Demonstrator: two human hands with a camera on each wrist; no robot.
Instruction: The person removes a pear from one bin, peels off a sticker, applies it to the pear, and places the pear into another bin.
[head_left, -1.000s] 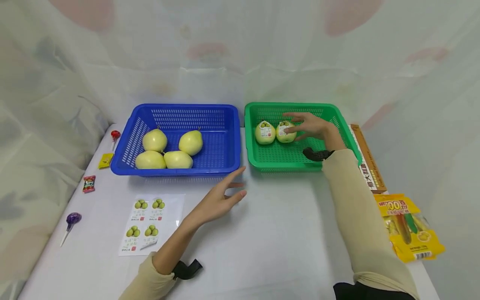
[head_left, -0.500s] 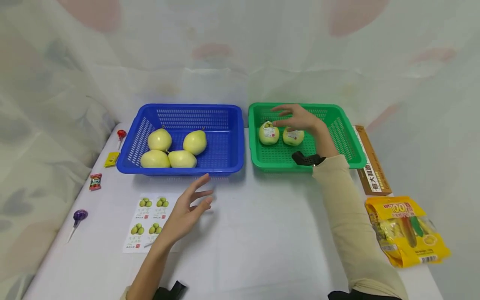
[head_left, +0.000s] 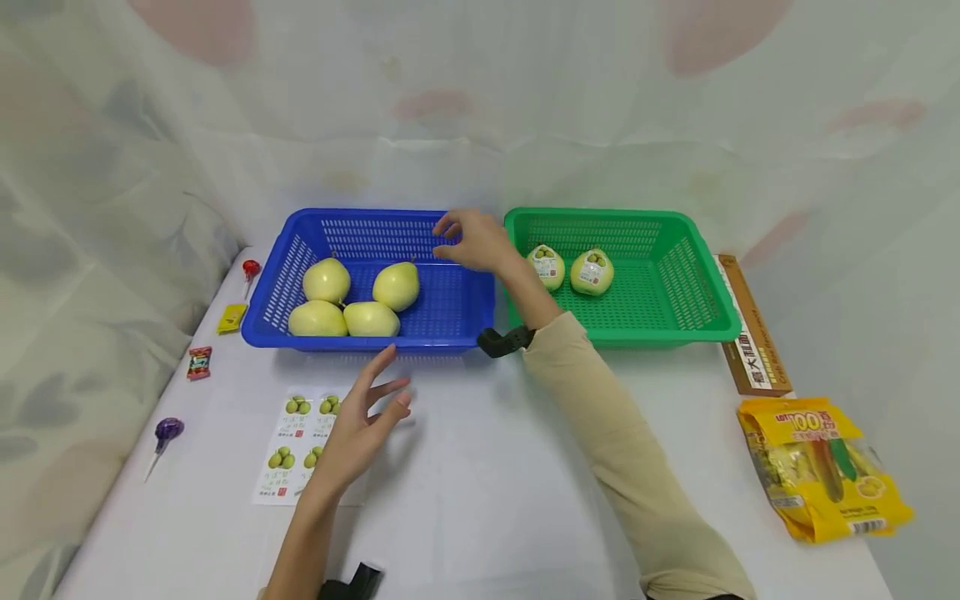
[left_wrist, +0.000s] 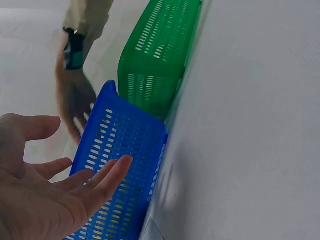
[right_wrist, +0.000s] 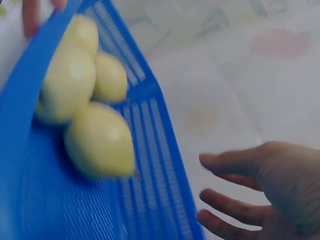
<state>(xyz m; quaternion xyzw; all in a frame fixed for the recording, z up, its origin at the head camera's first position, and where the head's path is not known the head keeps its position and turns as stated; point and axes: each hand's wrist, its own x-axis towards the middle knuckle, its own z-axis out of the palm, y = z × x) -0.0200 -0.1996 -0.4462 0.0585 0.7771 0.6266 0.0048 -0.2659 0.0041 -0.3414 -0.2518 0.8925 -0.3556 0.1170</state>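
R hand (head_left: 482,242) fingers loose, empty, over blue basket (head_left: 450,308); prob. best to cup nearest pear (head_left: 396,286), left of fingers, w/ light grip. L hand (head_left: 358,433) ditto: relaxed, empty.

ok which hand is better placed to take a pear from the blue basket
Probably the right hand: empty, by the back right corner of the blue basket, facing the pears. The left hand, also empty, is outside the basket's front.

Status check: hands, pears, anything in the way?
Right hand empty, near right end of blue basket; left hand empty, at its front. Four pears inside, two labelled ones in green basket. No obstruction seen.
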